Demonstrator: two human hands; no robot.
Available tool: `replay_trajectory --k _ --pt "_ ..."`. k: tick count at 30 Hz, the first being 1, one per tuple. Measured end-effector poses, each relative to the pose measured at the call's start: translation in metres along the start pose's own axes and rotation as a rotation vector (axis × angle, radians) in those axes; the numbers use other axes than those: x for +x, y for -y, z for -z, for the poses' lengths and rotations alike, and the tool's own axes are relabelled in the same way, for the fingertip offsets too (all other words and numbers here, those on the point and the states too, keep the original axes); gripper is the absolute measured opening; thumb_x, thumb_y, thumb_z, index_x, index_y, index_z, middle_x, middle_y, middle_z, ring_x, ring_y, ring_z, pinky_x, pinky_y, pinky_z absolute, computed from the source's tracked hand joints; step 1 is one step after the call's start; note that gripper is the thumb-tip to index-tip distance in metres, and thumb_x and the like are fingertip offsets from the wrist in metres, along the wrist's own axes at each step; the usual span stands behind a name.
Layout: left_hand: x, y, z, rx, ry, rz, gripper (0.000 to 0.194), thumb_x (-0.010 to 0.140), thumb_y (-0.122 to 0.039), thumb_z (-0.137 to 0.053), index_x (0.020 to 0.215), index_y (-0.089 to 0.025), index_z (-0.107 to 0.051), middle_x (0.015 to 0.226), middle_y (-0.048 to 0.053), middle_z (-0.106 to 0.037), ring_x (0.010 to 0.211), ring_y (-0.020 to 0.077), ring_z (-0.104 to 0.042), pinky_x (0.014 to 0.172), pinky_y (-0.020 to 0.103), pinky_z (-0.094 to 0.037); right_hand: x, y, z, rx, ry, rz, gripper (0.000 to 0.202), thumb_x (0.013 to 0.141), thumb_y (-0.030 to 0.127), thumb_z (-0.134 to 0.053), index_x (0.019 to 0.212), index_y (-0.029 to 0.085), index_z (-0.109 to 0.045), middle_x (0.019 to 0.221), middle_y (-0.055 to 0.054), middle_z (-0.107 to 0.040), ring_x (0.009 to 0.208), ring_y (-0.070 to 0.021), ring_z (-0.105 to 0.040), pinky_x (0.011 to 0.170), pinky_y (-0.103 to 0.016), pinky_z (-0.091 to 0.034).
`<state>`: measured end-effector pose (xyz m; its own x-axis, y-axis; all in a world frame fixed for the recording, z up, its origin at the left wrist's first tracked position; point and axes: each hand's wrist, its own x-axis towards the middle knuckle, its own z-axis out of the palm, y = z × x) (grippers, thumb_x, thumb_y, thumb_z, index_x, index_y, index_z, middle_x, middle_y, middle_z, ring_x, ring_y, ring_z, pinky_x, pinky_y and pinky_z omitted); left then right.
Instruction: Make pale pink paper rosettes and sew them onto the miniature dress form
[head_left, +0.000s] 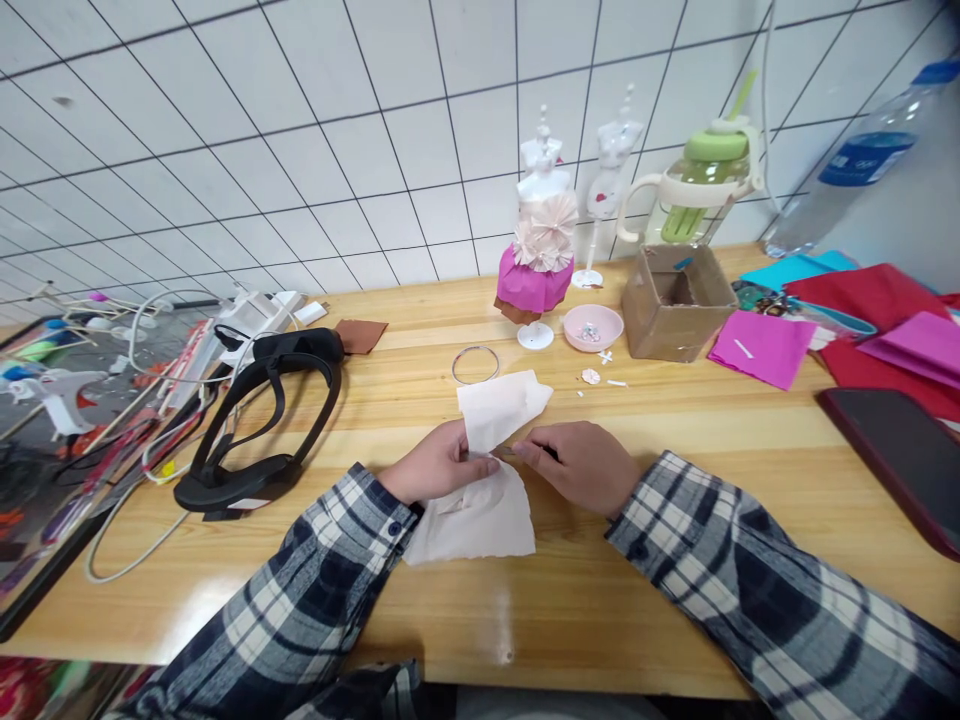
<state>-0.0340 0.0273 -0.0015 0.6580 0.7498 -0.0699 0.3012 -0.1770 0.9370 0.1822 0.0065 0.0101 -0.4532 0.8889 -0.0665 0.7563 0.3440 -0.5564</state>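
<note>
Over the middle of the table, my left hand (pixel 435 462) pinches a piece of pale cream crepe paper (pixel 502 405) at its narrowed waist. One part of the paper flares out above the thumb, and a wider part spreads below it. From the right, my right hand (pixel 581 460) is closed on a slim tool (pixel 508 452) with a dark part showing under the fingers. Its thin tip reaches the paper beside my left thumb; the exact kind is unclear. Beyond the hands, a small dress form (pixel 536 270) wears a magenta skirt and cream pleated rosettes.
A thin wire ring (pixel 475 366), a pink bowl (pixel 592 326) and a cardboard box (pixel 675 310) sit behind my hands. A black headset strap (pixel 262 440) lies left, beside cables and a glue gun (pixel 60 395). At right are coloured papers (pixel 761 348) and a phone (pixel 900 465).
</note>
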Motion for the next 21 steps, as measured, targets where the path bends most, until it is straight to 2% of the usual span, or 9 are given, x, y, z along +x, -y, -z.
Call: replay_trajectory --k 6,12,18,21 --pt "0.001 0.0 0.0 -0.008 0.006 -0.011 0.047 0.08 -0.026 -0.066 0.124 -0.015 -0.058 0.123 0.01 -0.065 0.121 0.0275 -0.055 0.102 0.041 -0.042 0.0 -0.001 -0.001 0.02 -0.005 0.012 0.054 0.096 0.055 -0.03 0.071 0.02 -0.062 0.066 -0.001 -0.063 0.06 -0.0125 -0.049 0.055 -0.027 -0.023" --pt "0.001 0.002 0.0 0.007 -0.02 -0.013 0.049 0.079 -0.026 -0.067 0.126 -0.016 -0.056 0.124 0.011 -0.064 0.123 0.0275 -0.053 0.103 0.042 -0.041 0.001 -0.005 0.002 0.01 -0.011 0.018 0.055 0.096 0.054 -0.029 0.065 0.019 -0.058 0.058 0.0 -0.056 0.055 -0.0115 -0.045 0.054 -0.027 -0.022" --pt "0.002 0.001 -0.001 0.025 -0.002 -0.01 0.046 0.078 -0.021 -0.065 0.124 -0.016 -0.058 0.115 0.008 -0.068 0.112 0.0256 -0.059 0.098 0.04 -0.045 -0.002 0.003 -0.004 0.014 0.049 0.006 0.055 0.096 0.055 -0.028 0.073 0.02 -0.063 0.068 -0.002 -0.064 0.062 -0.013 -0.051 0.056 -0.027 -0.024" --pt "0.002 0.0 -0.002 0.039 0.005 -0.003 0.046 0.078 -0.018 -0.064 0.123 -0.015 -0.058 0.113 0.007 -0.069 0.109 0.0247 -0.06 0.097 0.038 -0.045 -0.002 0.005 -0.007 0.018 0.05 0.008 0.053 0.096 0.054 -0.029 0.073 0.02 -0.062 0.069 -0.002 -0.064 0.063 -0.0133 -0.052 0.057 -0.027 -0.025"
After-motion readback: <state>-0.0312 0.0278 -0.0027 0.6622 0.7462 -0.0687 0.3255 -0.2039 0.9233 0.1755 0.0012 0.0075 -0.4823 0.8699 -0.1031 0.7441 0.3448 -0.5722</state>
